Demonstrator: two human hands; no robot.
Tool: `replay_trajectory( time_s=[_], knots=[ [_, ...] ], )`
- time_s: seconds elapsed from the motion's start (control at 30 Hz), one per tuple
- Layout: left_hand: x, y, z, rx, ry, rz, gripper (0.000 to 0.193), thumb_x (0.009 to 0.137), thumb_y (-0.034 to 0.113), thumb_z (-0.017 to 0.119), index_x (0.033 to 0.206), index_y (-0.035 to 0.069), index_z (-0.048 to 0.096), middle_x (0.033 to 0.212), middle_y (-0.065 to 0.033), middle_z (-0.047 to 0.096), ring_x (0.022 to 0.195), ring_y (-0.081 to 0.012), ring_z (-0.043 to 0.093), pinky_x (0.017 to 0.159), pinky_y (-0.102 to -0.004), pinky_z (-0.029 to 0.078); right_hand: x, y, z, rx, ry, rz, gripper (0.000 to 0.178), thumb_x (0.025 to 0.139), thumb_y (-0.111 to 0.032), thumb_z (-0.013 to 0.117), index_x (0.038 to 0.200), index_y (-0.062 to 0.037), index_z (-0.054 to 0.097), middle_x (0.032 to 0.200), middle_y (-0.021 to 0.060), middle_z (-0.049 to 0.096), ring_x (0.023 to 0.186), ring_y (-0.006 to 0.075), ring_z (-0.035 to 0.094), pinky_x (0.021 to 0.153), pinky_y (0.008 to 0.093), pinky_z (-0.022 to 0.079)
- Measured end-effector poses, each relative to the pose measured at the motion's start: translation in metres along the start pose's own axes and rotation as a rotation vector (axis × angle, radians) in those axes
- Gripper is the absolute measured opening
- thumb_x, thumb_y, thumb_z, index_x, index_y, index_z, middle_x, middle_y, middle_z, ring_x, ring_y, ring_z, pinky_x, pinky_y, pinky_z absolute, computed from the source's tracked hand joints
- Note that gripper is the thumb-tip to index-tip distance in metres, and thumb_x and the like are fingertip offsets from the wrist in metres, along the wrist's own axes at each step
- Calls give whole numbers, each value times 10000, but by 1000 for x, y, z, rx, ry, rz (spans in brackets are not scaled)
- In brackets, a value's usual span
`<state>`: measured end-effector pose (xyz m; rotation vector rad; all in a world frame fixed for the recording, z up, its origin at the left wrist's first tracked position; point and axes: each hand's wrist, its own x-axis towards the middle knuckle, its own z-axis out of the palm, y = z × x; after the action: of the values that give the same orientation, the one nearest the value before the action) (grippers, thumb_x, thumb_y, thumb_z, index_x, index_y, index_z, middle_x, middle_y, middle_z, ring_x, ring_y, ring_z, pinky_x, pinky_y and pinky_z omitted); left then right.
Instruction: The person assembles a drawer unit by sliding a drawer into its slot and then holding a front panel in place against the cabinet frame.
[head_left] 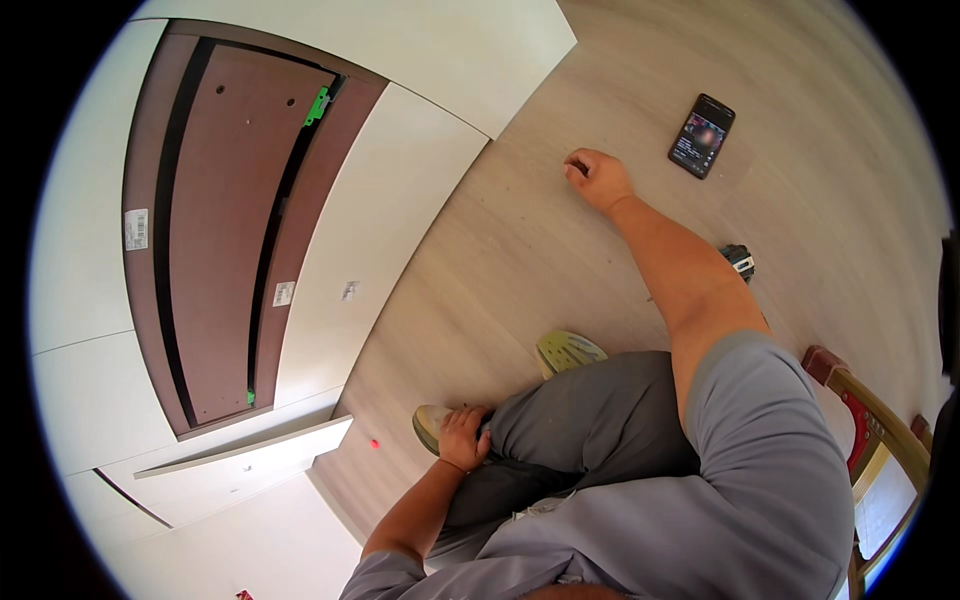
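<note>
One hand at the ankle, the other curled low over the floor

The person sits on the wood-look floor (450, 255) beside a white cabinet (390, 180). The left hand (462, 440) lies over the ankle of the folded leg, just by the pale shoe (429, 424); its fingers are bent and a little apart, thumb off to the side, pinching nothing that shows. It looks laid there for rest, perhaps to steady the tucked foot.

The right hand (598, 180) is stretched out over the floor, near the edge where that meets the cabinet and just off the cabinet's corner. Its fingers are curled in. A dark patch shows inside the curl, and I cannot tell whether it is shadow or something small being pinched; nor can I tell whether the knuckles touch the floor.

The phone (702, 137) lies near the right hand, on the side away from the cabinet's edge, screen up and lit, probably put there to be seen and reached easily. A black object (738, 262), partly hidden by the right forearm, lies farther back toward the body.

In the cabinet, a brown panel (225, 200) carries a green fitting (316, 107) at one corner, seemingly placed there to catch a part at its edge.
</note>
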<state>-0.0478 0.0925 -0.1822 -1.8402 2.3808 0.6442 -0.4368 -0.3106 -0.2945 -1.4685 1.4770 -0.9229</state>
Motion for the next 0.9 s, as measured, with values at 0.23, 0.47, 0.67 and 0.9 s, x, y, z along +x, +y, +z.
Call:
replay_trajectory(
  time_s=[0.23,0.47,0.67,0.9],
  knots=[
    [13,-25,-9,-135,58,-98,572,948,314,720,1440,53,595,1450,-205,628,1345,-435,574,1172,-554,403,-1,0,2,13,50,-9,218,979,-280,690,1102,-122,775,1066,116,789,959,306,740,878,412,585],
    [130,-86,-159,428,762,-173,941,905,187,801,1648,-69,282,1695,-372,270,1587,-526,257,1292,-608,248,-2,0,2,15,42,-21,227,977,-277,683,1116,-119,769,1112,118,780,1002,311,732,896,420,578],
    [204,-90,-215,529,593,-336,1083,895,230,798,1710,-44,140,1784,-299,111,1649,-490,123,1309,-632,154,-3,5,4,-6,48,-43,221,969,-270,684,1108,-120,767,1095,120,777,994,320,732,884,426,579],
    [192,-87,-226,434,526,-290,1086,867,249,816,1698,-50,185,1784,-290,122,1656,-470,122,1344,-517,189,-4,0,7,-10,58,-69,220,946,-260,703,1097,-114,767,1082,119,778,984,317,735,872,429,585]
  ],
)
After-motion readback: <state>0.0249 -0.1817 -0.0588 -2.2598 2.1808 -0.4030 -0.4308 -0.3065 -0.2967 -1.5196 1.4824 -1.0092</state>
